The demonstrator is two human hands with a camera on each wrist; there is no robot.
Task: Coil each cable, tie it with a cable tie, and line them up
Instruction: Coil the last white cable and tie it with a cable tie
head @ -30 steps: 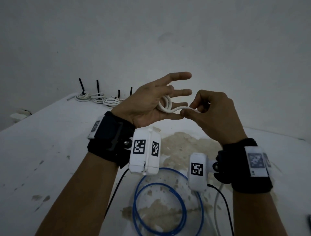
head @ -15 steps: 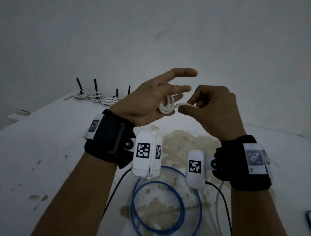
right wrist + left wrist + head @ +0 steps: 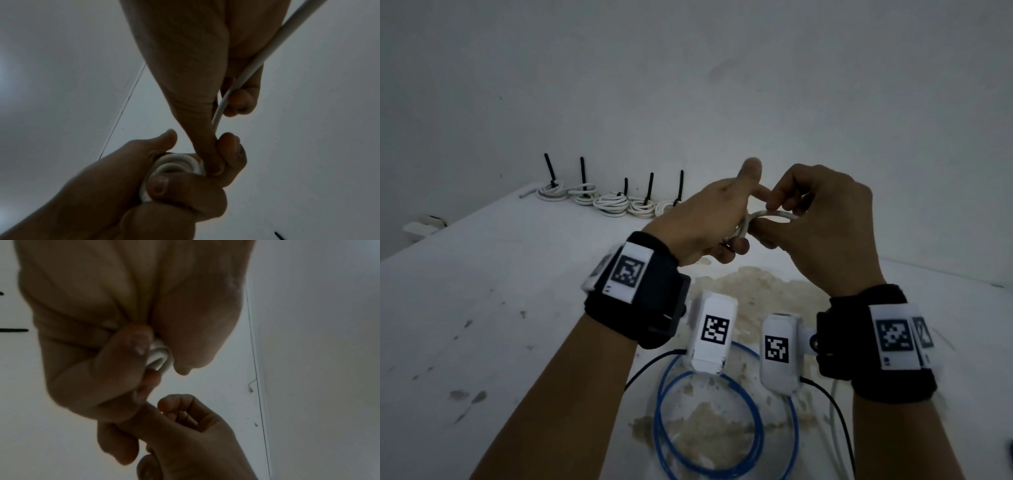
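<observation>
I see a white table (image 3: 482,291) running up to a pale wall (image 3: 688,85), with a worn brown patch (image 3: 750,291) on the tabletop under my wrists. Nearest me on the table lies a blue cable (image 3: 726,428) in loose rings, and just right of it a white lead (image 3: 835,404) runs off the near edge.

Along the back edge sits a row of coils (image 3: 599,200), five white bundles side by side, each with a black tie (image 3: 582,171) standing up from it.

My left hand (image 3: 702,222) is raised above the table with its fingers curled round a small coil of white cable (image 3: 767,216); from the right wrist view that coil shows as stacked loops (image 3: 174,164) wrapped by the fingers, the thumb (image 3: 158,185) pressed on its rim. The forefinger (image 3: 751,171) points up, free of the coil.

My right hand (image 3: 822,226) is touching the left, pinching the cable's free run between thumb and fingertips where it arcs out of the coil. The run (image 3: 257,65) passes through that palm and off the top edge of the wrist view.
</observation>
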